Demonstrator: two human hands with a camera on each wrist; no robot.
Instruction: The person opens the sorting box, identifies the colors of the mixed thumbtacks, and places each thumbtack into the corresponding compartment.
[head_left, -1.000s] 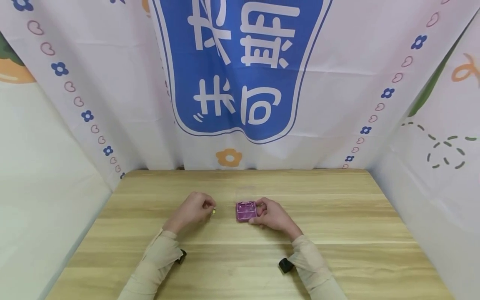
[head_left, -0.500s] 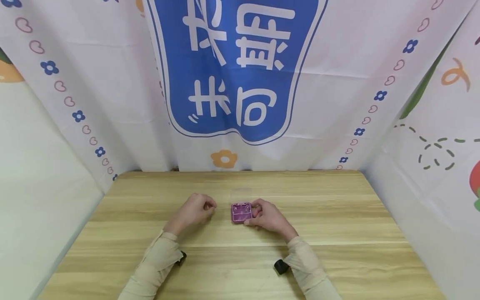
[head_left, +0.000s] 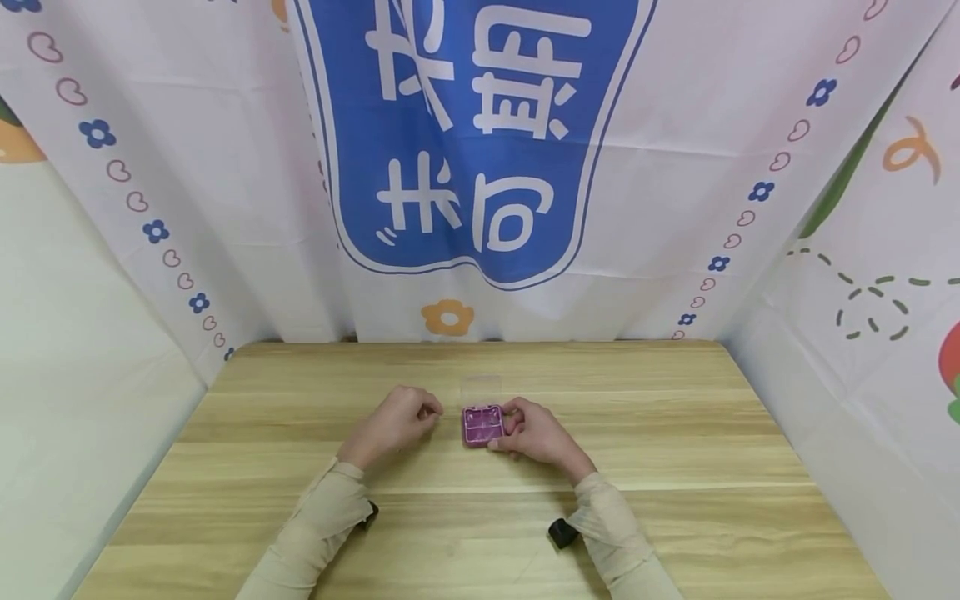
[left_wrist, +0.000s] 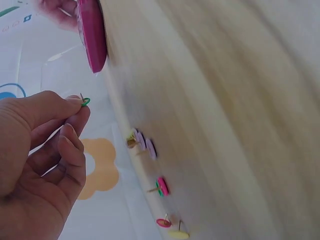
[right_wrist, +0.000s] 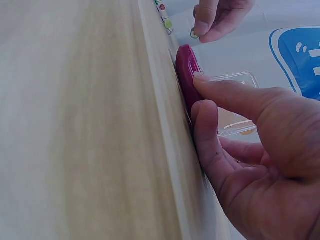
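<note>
My left hand (head_left: 393, 425) pinches a green-rimmed thumbtack (left_wrist: 85, 102) between thumb and fingertip, its point upward in the left wrist view. Just to the right of that hand, a small purple divided case (head_left: 483, 427) lies on the table with its clear lid (right_wrist: 245, 82) swung back. My right hand (head_left: 542, 435) holds the case by its right side, thumb at the near edge and a finger at the far one. In the left wrist view, several loose thumbtacks (left_wrist: 161, 186) with pink, purple and yellow heads lie on the table; the left hand hides them in the head view.
The wooden table (head_left: 637, 417) runs back to a white printed curtain (head_left: 652, 208) with a blue panel (head_left: 495, 150). Black wrist cameras (head_left: 562, 533) hang under both sleeves, close to the tabletop.
My left hand has moved a little right, nearer the case. A yellow-green spot at its fingertips a second ago no longer shows. The right hand keeps its hold; the head view shifted slightly.
</note>
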